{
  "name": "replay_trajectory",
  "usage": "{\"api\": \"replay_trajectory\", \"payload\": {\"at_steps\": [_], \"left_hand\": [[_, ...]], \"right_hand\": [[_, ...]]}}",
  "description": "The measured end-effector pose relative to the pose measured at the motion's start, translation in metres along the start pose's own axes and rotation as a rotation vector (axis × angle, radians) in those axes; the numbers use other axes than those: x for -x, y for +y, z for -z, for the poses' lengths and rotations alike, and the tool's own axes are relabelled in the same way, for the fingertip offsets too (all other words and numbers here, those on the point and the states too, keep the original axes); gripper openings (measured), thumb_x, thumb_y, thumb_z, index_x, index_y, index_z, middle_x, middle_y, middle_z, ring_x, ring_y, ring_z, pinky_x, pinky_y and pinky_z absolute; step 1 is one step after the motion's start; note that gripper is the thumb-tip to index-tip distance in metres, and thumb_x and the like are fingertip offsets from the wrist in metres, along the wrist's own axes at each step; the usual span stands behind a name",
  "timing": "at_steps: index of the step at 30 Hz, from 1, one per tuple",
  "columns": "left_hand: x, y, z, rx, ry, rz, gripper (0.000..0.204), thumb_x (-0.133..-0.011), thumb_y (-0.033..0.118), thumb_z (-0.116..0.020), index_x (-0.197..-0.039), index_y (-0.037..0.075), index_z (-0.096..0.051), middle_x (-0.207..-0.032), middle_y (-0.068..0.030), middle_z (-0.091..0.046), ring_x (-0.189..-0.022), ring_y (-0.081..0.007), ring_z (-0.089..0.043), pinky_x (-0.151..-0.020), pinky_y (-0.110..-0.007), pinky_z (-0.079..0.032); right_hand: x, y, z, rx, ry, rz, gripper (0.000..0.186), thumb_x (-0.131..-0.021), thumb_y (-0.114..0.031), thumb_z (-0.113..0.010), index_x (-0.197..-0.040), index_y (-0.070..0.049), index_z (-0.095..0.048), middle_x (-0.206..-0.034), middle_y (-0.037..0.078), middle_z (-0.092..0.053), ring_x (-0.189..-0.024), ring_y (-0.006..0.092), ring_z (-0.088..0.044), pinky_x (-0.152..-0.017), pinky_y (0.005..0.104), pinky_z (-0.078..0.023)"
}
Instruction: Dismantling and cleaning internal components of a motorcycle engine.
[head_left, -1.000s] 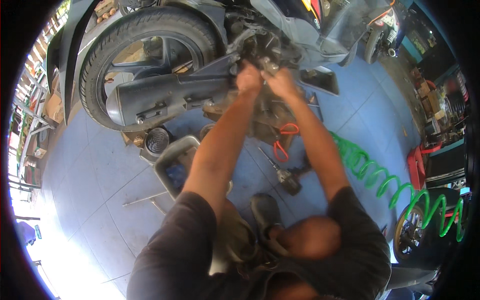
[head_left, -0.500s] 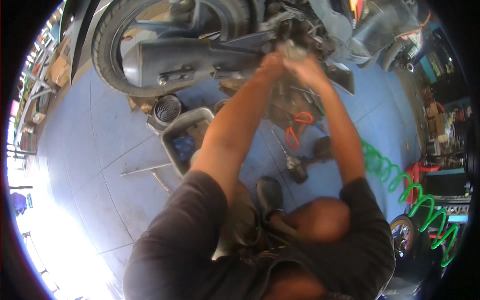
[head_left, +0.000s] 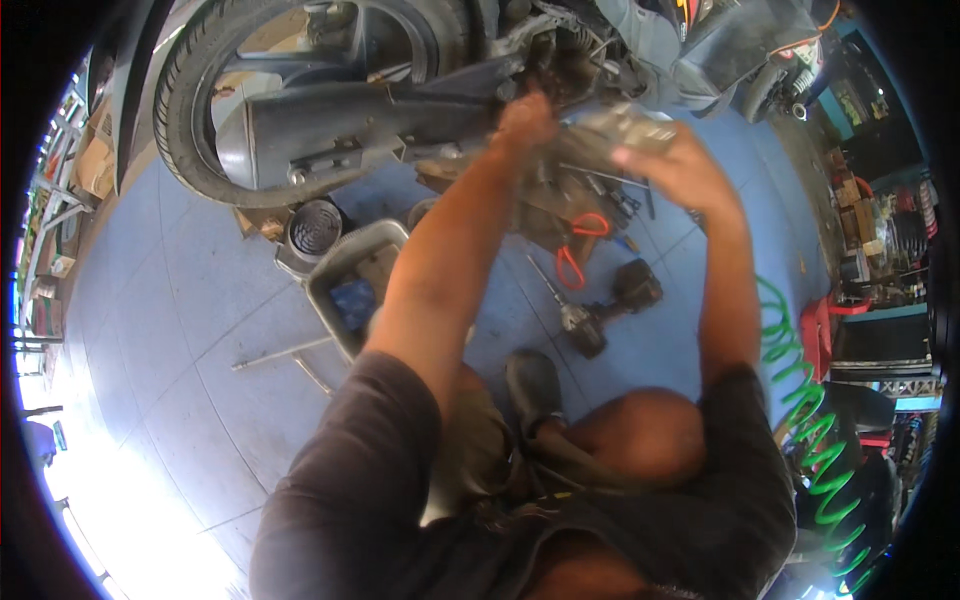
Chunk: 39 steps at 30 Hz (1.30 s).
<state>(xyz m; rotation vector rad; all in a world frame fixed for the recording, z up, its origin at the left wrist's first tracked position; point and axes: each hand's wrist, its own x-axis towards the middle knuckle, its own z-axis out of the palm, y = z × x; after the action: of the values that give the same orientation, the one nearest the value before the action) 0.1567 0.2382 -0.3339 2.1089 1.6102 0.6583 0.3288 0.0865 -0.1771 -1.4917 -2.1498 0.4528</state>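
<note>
Clamping fingers on a metal part (head_left: 625, 126), the right hand (head_left: 688, 168) sensibly holds its end (probably stiff, heavyish); left hand (head_left: 525, 121) fingers unclear.

Silvery metal pt (head_left: 630, 127), blurry, held in R fingers (head_left: 645, 162) nr part-stripped grey motorbike (head_left: 430, 110).

A: Part (head_left: 628, 128) in right hand (head_left: 688, 172)?
B: Silver-grey, blurred.
A: Below the grip?
B: Loop handles (head_left: 590, 234) red-orange; drill (head_left: 583, 332) black and grey; floor (head_left: 200, 290) blue, darker grid lines.
A: Lower right of grip?
B: Hose (head_left: 806, 392), bright green.
A: Left of grip?
B: Muffler (head_left: 350, 128) dark grey, paler tip (head_left: 235, 147).
</note>
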Motion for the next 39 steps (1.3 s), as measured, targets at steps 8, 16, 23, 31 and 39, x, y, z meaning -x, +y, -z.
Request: {"api": "replay_trajectory", "payload": {"at_steps": [8, 16, 23, 31, 39], "left_hand": [[-0.001, 0.008, 0.000, 0.047, -0.049, -0.031, 0.104, -0.081, 0.031, -0.064, -0.143, -0.010, 0.007, -0.115, -0.0280, -0.060, -0.107, -0.0372, -0.060, -0.093, -0.041, -0.048], [0.003, 0.001, 0.007, -0.022, -0.119, 0.000, 0.102, -0.080, 0.026, -0.066, -0.145, -0.008, 0.005, -0.121, -0.0298, -0.056, -0.114, -0.0361, -0.056, -0.097, -0.039, -0.045], [0.000, 0.007, 0.004, 0.078, -0.088, -0.046, 0.100, -0.078, 0.025, -0.066, -0.144, -0.011, 0.000, -0.120, -0.0294, -0.057, -0.112, -0.0366, -0.057, -0.097, -0.039, -0.045], [0.011, 0.002, 0.012, 0.030, -0.120, -0.020, 0.095, -0.078, 0.024, -0.066, -0.144, -0.010, -0.006, -0.117, -0.0286, -0.059, -0.112, -0.0375, -0.058, -0.097, -0.041, -0.045], [0.000, -0.009, -0.005, 0.052, -0.076, -0.056, 0.088, -0.079, 0.024, -0.064, -0.142, -0.012, -0.015, -0.115, -0.0273, -0.060, -0.112, -0.0374, -0.057, -0.099, -0.040, -0.044]], "right_hand": [[-0.118, 0.067, -0.111, 0.194, 0.187, -0.277, 0.044, -0.078, -0.034, -0.064, -0.100, 0.003, -0.064, -0.103, 0.031, -0.062, -0.101, 0.0430, -0.060, -0.088, 0.0453, -0.047], [-0.156, 0.064, -0.109, 0.146, 0.301, -0.333, 0.044, -0.076, -0.036, -0.067, -0.084, 0.007, -0.067, -0.086, 0.029, -0.065, -0.088, 0.0424, -0.064, -0.079, 0.0448, -0.050], [-0.148, 0.051, -0.101, 0.126, 0.358, -0.160, 0.048, -0.077, -0.036, -0.067, -0.098, 0.007, -0.064, -0.094, 0.031, -0.064, -0.096, 0.0417, -0.062, -0.084, 0.0449, -0.048], [-0.117, 0.059, -0.111, 0.171, 0.298, -0.550, 0.038, -0.081, -0.029, -0.059, -0.099, 0.004, -0.066, -0.104, 0.028, -0.063, -0.101, 0.0414, -0.061, -0.089, 0.0466, -0.047], [-0.144, 0.061, -0.115, 0.229, 0.275, -0.489, 0.038, -0.083, -0.027, -0.057, -0.099, 0.007, -0.063, -0.103, 0.031, -0.062, -0.100, 0.0446, -0.060, -0.088, 0.0501, -0.046]]}}
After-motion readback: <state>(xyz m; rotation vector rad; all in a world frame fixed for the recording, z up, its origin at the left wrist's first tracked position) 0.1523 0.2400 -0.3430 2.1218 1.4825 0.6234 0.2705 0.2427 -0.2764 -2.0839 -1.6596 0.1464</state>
